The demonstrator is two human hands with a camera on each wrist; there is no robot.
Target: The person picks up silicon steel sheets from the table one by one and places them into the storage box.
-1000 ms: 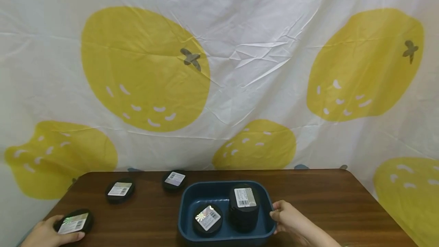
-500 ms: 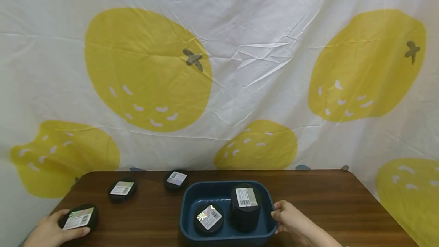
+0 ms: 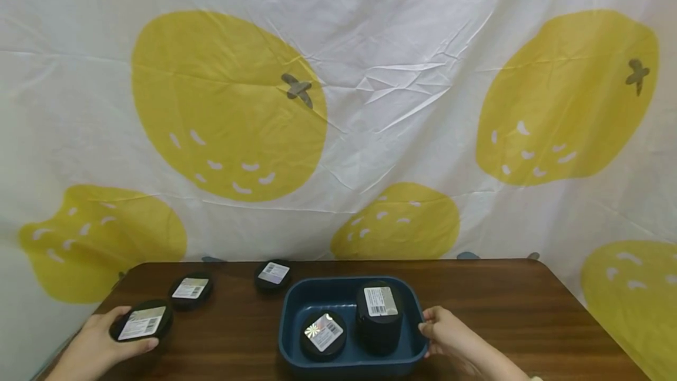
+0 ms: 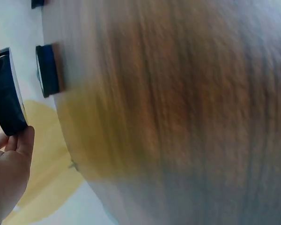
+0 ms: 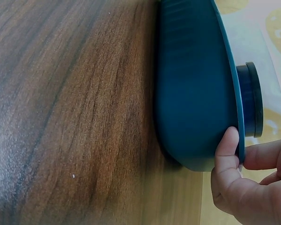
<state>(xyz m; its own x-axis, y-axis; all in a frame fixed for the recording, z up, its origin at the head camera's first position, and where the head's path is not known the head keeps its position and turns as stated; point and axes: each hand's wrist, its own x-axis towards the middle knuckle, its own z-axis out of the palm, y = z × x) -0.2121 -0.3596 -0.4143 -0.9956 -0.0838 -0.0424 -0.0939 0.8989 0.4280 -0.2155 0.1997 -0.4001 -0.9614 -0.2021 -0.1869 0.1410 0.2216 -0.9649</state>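
Observation:
My left hand [image 3: 92, 343] grips a flat, round black container [image 3: 141, 321] by its sides, thumb at the near edge and fingers at the far edge. A barcode label faces up on its lid. In the left wrist view, this container [image 4: 8, 93] is held clear of the brown tabletop. My right hand [image 3: 449, 334] pinches the right rim of a dark blue plastic bin [image 3: 344, 371]; in the right wrist view the thumb and fingers [image 5: 228, 140] lie either side of that rim. Inside the bin stand a tall stack of black containers [image 3: 379, 331] and a single labelled one [image 3: 324, 335] to its left.
Two more round black containers lie on the wooden table [image 3: 502, 310]: one [image 3: 191, 291] just beyond my left hand, another [image 3: 272, 276] at the back edge, left of the bin. A white curtain [image 3: 396, 110] with yellow lemons hangs behind the table.
My left hand has raised the black container and carried it right and away from me, closer to the one at the back left. My right hand stays on the bin's rim.

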